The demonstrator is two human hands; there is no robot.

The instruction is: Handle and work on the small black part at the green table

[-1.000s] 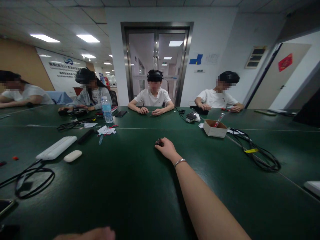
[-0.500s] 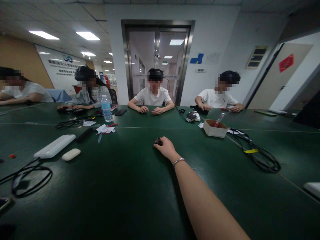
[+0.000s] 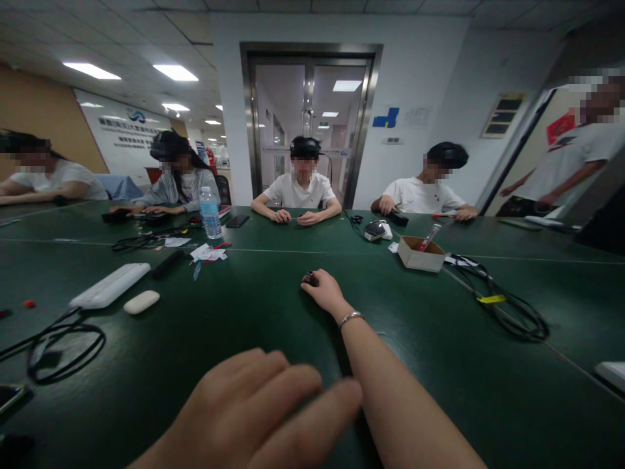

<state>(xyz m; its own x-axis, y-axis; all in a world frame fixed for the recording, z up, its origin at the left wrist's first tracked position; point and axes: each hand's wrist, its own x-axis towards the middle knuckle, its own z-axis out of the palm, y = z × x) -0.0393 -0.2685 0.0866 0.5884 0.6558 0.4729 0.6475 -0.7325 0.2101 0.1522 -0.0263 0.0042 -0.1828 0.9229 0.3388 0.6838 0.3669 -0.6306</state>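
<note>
At the table's middle, my right hand (image 3: 325,291) has its fingers round a small dark cylinder with a shiny rim (image 3: 309,279). The fingers cover much of the cylinder, so its kind cannot be told. It appears to rest on the green tabletop (image 3: 219,326). A silver bracelet (image 3: 350,317) circles my right wrist. Close to the camera, my left hand (image 3: 263,410) is above the table, left of my right forearm. Its fingers are loosely bent with the lowest one stretched to the right, and nothing shows in them. The palm side is hidden.
Left lie a white power bank-like block (image 3: 111,285), a white oval case (image 3: 141,301) and a coiled black cable (image 3: 68,352). A water bottle (image 3: 210,213) stands farther back. Right are a small open box (image 3: 420,256) and black cables (image 3: 512,309). Several people sit around the table.
My left hand has come into view at the bottom. My right hand stays on the dark cylinder. A standing person has appeared at the far right.
</note>
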